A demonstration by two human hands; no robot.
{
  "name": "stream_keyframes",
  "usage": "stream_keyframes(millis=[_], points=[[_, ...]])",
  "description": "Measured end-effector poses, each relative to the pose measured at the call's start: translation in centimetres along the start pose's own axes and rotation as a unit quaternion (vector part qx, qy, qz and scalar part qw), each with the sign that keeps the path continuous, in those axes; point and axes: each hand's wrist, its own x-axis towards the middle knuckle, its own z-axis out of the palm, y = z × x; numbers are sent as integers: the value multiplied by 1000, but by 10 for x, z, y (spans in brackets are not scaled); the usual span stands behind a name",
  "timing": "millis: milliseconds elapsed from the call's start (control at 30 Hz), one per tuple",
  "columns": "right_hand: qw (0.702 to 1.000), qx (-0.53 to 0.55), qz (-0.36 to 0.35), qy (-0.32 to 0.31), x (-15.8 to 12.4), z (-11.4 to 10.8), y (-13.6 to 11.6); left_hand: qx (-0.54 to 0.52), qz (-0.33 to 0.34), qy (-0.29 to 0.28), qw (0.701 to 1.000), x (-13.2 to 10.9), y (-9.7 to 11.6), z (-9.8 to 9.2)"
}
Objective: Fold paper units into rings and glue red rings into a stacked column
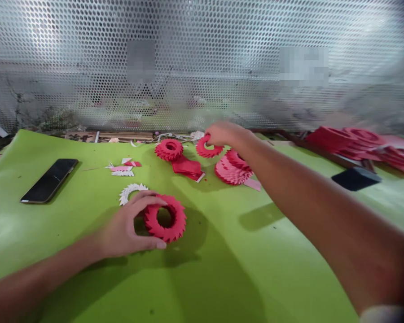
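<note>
Left grip: partly closed around a thick red ring, fingers over the far edge, thumb along the near edge. Ring sits just right of the palm, hole facing up and toward the camera. Resting or lifted: can't tell.

Right grip: nearly closed, pinching a thin red ring at its upper edge, ring hanging below and left of the knuckles. Whether it touches the worktop: can't tell.

Key relation: thin ring lies ahead and to the right of the left grip, well apart from the thick ring. Both round, no long axis. Each ring has its own hand nearest. Red paper strips lie between the two grips.

Around right grip: red roll to its left, touching the strips; pink-and-red stack just beside, on the near side; black block well to the right.

Around left grip: white ring just behind, partly hidden by the hand; paper scraps farther out; phone to the left.
</note>
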Motion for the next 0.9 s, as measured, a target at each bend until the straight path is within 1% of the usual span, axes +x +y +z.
stream_keyframes(millis=[67, 133, 200, 267, 367, 467, 533, 633, 667, 733, 767, 800, 833, 900], points=[[999, -19, 10, -40, 11, 10, -3, -28, 4, 2, 1000, -1, -1, 0], [997, -30, 10, -73, 19, 18, -8, -26, 1, 12, 1000, -1, -4, 2], [995, -33, 2, -92, 25, 23, -12, 10, 6, 18, 1000, -1, -6, 3], [994, -31, -10, -106, 28, 24, -14, 66, 23, 6, 998, -2, -7, 3], [993, -25, -26, -108, 28, 19, -12, 157, 43, -21, 986, -3, -6, 1], [996, -14, -35, -80, 20, 4, -8, 193, 58, -21, 979, -6, -3, -2], [998, -2, -43, -42, 4, -9, -7, 189, 58, -19, 980, -8, -2, -3], [996, 25, -76, 27, -40, -23, -10, 180, 27, -36, 983, -8, -4, -2], [994, 34, -90, 47, -58, -23, -13, 174, 13, -43, 984, -7, -5, 0], [990, 57, -112, 68, -98, -15, -22, 161, -5, -52, 986, -6, -8, 2], [983, 102, -140, 64, -118, -8, -27, 157, -6, -50, 986, -5, -9, 3], [974, 153, -160, 43, -137, 1, -33, 158, -1, -46, 986, -4, -11, 4], [965, 196, -173, 9, -153, 11, -39, 163, 5, -40, 986, -4, -12, 5], [948, 254, -190, -29, -180, 32, -51, 179, 17, -28, 983, -5, -15, 6]])
